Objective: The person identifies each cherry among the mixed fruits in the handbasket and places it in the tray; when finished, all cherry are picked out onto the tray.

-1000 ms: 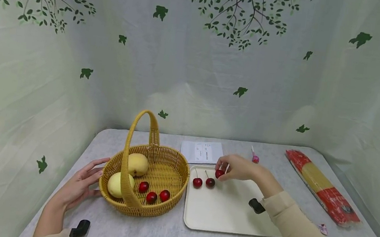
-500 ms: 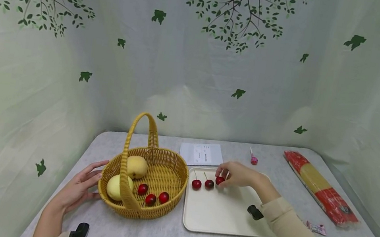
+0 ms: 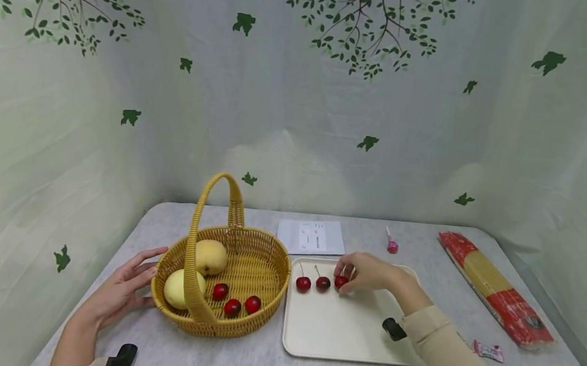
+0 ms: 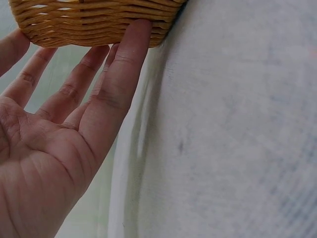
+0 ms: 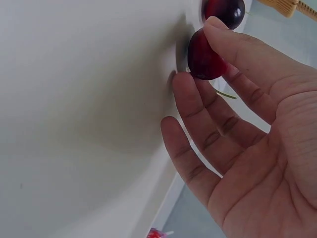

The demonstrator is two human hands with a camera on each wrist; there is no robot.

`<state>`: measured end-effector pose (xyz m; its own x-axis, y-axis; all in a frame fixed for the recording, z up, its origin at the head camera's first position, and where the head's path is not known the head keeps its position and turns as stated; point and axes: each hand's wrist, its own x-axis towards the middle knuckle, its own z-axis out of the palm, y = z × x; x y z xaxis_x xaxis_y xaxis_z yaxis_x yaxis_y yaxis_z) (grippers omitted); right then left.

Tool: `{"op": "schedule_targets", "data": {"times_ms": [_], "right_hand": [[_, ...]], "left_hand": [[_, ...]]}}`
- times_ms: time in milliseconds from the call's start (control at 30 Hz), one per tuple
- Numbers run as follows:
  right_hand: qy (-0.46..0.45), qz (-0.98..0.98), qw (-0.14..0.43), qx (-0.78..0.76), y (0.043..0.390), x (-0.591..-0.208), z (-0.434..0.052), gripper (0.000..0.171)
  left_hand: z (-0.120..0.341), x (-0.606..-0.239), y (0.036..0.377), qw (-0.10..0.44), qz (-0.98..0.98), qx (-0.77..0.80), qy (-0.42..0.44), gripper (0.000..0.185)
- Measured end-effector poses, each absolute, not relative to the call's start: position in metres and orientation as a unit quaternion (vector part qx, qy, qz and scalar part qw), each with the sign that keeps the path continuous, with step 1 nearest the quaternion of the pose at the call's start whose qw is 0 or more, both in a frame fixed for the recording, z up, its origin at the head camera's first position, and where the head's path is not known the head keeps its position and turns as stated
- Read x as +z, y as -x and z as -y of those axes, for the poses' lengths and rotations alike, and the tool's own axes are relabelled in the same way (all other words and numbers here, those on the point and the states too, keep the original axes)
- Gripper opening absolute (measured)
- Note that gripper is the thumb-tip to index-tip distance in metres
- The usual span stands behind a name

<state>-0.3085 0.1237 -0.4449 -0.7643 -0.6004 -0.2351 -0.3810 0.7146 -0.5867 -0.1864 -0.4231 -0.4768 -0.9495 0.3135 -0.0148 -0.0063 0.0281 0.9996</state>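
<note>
My right hand point(image 3: 368, 271) pinches a dark red cherry point(image 5: 204, 55) between thumb and fingers at the white tray point(image 3: 341, 331). Left of it on the tray lie two more cherries with stems, one bright red point(image 3: 303, 284) and one darker point(image 3: 322, 284). The fingers of my left hand point(image 3: 118, 287) touch the side of the yellow wicker basket point(image 3: 249, 328), nearly straight, as the left wrist view shows. Inside the basket sit two pale yellow round fruits, one behind point(image 3: 212, 258) and one in front point(image 3: 176, 289), plus three cherries point(image 3: 232, 307).
Behind the tray lies a white printed card point(image 3: 311, 236). A pink lollipop point(image 3: 392, 245) is at the back. To the right are a long red-and-yellow packet point(image 3: 496, 290) and a small pink wrapped candy point(image 3: 489, 351). Fabric walls enclose the table.
My right hand has lowered the cherry slightly toward me and to the right, beside the other two on the tray. The left hand stays against the basket.
</note>
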Motion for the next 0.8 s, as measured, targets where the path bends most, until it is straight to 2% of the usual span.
{"op": "schedule_targets", "data": {"times_ms": [800], "right_hand": [[0.28,-0.894,0.218,-0.274,0.3134,-0.4484,-0.1293,0.029]], "left_hand": [[0.4223,-0.4761,0.1855,0.112,-0.707,0.689,-0.111,0.054]]}}
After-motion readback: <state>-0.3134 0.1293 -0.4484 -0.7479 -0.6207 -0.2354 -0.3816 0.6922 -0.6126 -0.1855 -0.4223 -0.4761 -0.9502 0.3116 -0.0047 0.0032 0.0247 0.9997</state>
